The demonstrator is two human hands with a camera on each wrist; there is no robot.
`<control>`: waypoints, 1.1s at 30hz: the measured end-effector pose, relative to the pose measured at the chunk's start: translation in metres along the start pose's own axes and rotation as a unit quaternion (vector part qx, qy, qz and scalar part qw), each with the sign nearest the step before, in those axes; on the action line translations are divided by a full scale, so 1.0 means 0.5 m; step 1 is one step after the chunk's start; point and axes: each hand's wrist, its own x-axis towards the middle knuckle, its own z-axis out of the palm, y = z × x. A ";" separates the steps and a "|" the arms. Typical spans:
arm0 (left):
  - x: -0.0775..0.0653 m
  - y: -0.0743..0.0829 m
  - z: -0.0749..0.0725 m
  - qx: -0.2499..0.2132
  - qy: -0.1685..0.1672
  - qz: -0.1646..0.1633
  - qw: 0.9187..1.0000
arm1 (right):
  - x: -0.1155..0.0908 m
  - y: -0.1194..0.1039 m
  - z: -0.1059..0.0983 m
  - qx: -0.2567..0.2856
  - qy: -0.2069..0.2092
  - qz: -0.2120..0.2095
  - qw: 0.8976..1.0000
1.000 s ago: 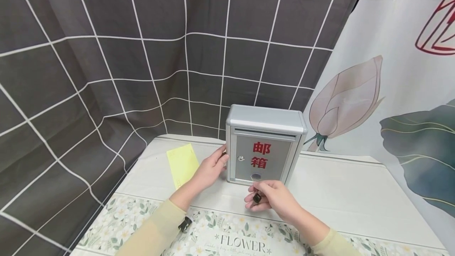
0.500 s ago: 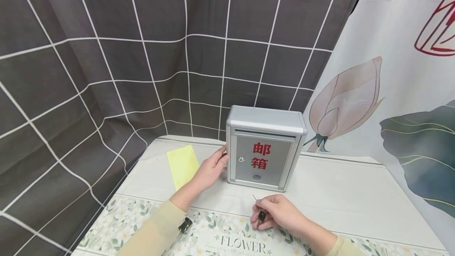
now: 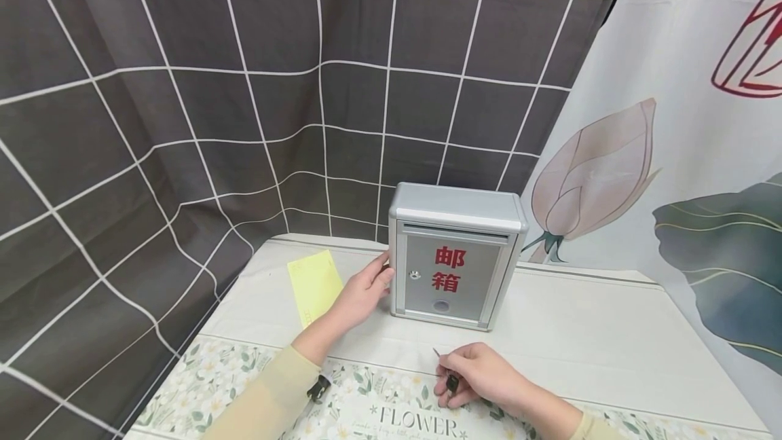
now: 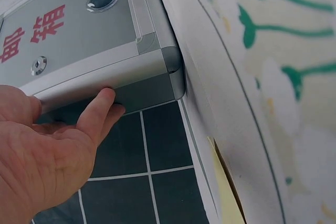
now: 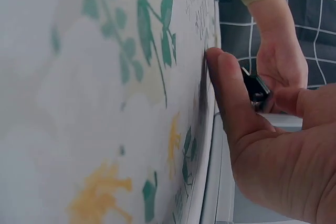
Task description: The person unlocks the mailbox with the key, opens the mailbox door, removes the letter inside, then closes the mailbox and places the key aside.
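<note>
A silver metal mailbox [image 3: 449,270] with red characters on its front door stands upright at the back of the table, its door closed. My left hand [image 3: 360,294] rests against the box's left side, fingers extended; the left wrist view shows the fingertips [image 4: 107,94] on that side wall, beside the round lock [image 4: 39,65]. In front of the box, my right hand [image 3: 482,375] pinches keys [image 3: 452,383] between thumb and fingers, apart from the mailbox. One thin metal blade points up from the grip, and a black part hangs below it.
A yellow envelope [image 3: 314,284] lies left of the mailbox, partly behind the left forearm. A floral cloth [image 3: 568,318] covers the table. Behind the box hangs a dark gridded curtain [image 3: 342,100]; a white printed curtain [image 3: 690,39] is at the right.
My right hand has drawn back from the mailbox's lower front toward the table's near side, keys still in its grip. The left hand and the mailbox have stayed in place.
</note>
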 end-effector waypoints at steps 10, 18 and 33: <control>0.000 -0.003 0.000 0.003 0.000 0.013 1.000 | -0.009 -0.004 0.002 -0.025 0.004 0.007 1.000; 0.002 -0.006 -0.002 -0.005 -0.002 0.014 1.000 | -0.016 -0.006 -0.004 -0.030 0.012 -0.005 0.999; -0.001 -0.016 -0.006 0.054 -0.024 0.004 0.998 | -0.044 -0.008 -0.084 -0.122 0.118 -0.030 0.985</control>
